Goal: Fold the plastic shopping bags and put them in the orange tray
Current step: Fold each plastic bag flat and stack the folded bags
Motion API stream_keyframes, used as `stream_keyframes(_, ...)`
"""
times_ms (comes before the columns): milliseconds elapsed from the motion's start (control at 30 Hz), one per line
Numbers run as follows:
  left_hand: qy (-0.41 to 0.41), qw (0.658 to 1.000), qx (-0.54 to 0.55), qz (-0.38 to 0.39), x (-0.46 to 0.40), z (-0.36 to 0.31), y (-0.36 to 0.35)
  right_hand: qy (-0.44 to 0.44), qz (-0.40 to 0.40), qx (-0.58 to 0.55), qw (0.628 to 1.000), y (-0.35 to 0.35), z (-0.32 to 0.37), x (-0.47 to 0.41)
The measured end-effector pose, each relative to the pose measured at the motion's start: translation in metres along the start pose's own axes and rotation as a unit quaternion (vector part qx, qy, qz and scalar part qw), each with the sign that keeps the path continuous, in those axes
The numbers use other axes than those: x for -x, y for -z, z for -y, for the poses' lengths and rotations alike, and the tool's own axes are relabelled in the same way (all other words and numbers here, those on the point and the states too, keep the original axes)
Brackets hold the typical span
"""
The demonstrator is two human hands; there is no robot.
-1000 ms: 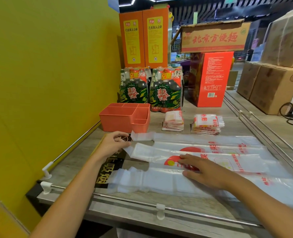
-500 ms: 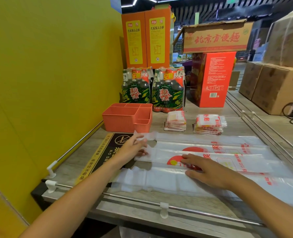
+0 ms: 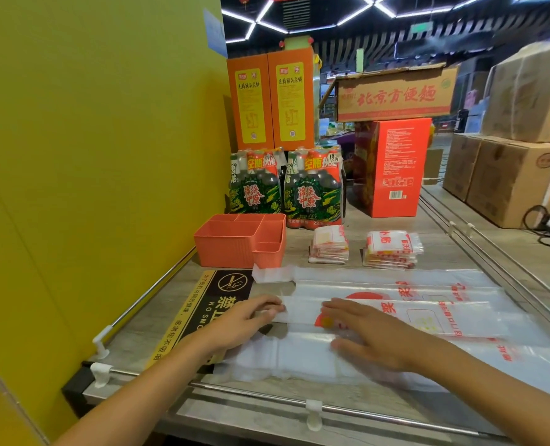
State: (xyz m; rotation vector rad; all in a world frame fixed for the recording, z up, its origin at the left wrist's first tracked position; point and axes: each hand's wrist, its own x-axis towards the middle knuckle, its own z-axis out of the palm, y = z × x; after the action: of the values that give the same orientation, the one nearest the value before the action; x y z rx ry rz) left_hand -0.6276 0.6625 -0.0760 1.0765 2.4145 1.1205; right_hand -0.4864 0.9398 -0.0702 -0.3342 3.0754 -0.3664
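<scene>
Three clear plastic shopping bags with red print lie flat side by side on the counter. On the middle bag, my left hand pinches the white handle end at its left. My right hand lies flat with straight fingers, pressing the middle bag and the nearest bag down. The far bag lies untouched. The orange tray, divided into compartments, stands behind my left hand and looks empty.
Two stacks of folded bags sit right of the tray. Bottle packs and orange and red boxes stand behind. A yellow wall bounds the left, and metal rails edge the counter.
My left hand moved right from the counter sign onto the middle bag's handle end and took hold of it. My right hand stayed pressed on the bags.
</scene>
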Motion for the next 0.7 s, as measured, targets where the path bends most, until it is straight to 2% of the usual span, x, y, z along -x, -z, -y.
stream_keyframes(167,-0.018,0.999,0.029,-0.015,0.001,-0.004,-0.001,0.035,0.041,-0.028,0.998,0.003,0.038,-0.040)
stream_keyframes(267,-0.021,0.997,0.070,-0.038,0.001,-0.004,-0.001,0.058,0.033,-0.051,0.996,-0.008,0.046,-0.050)
stream_keyframes(400,-0.012,0.994,0.090,-0.064,-0.002,0.000,-0.002,0.059,0.034,-0.027,0.997,-0.021,0.040,-0.053)
stream_keyframes(533,0.045,0.985,0.039,-0.162,-0.008,0.004,0.001,0.053,0.047,-0.007,0.997,-0.024,0.039,-0.055)
stream_keyframes(633,0.079,0.985,-0.051,-0.142,-0.010,0.010,0.001,0.050,0.049,-0.015,0.997,-0.025,0.039,-0.055)
stream_keyframes(700,0.087,0.986,-0.037,-0.141,-0.011,0.010,0.001,0.050,0.048,-0.018,0.997,-0.024,0.039,-0.056)
